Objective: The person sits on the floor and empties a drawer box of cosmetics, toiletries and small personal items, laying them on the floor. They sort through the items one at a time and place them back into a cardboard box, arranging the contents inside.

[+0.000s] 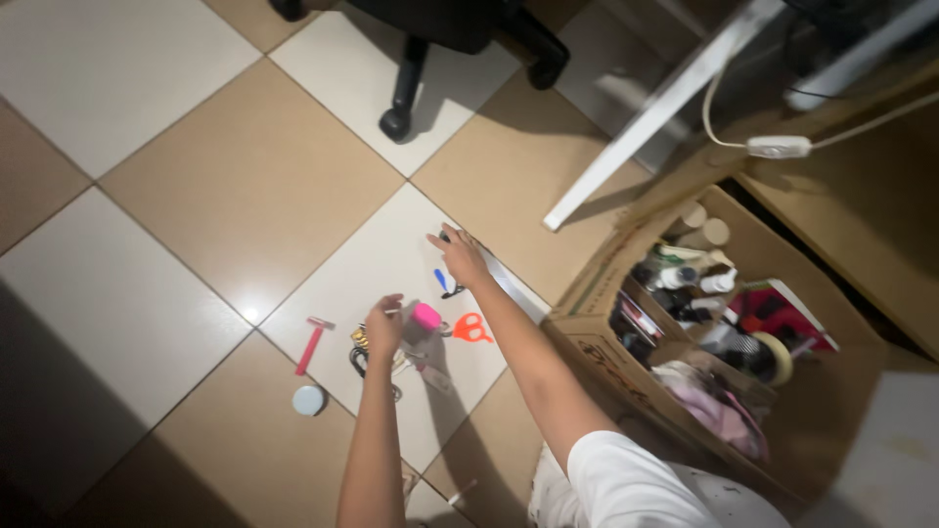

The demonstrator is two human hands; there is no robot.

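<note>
The left hand [383,328] is down over a small heap of things on a white floor tile, its fingers curled about a thin pale stick-like object [390,312] whose kind is too small to make out. Just beside that hand, to its right, stands a bright pink rounded plastic container [425,316], and under the wrist lie dark looped cords or rings [360,360], blurred together. The right hand [460,256] reaches further out across the same tile, fingers spread and pointing down, its fingertips at a small dark object [445,237] on the floor; whether it grips that object or only touches it cannot be told. Between the two hands lies a small blue-handled tool [442,284], and near the right forearm sit orange-handled scissors [471,328].

To the left of the heap, apart from it, a pink disposable razor [313,344] lies on the seam between tiles, with a round pale blue lid or tin [309,399] just below it on a tan tile. The floor [235,176] is a checker of tan and white glossy tiles.

To the right of the person stands an open brown cardboard box [597,352], packed with bottles, tubes, a roll of tape and pink cloth. Above it a white table leg [665,108] slants across, with a white cable and inline switch [778,147] hanging near. The black wheeled base of an office chair [406,88] stands at the top of the view
</note>
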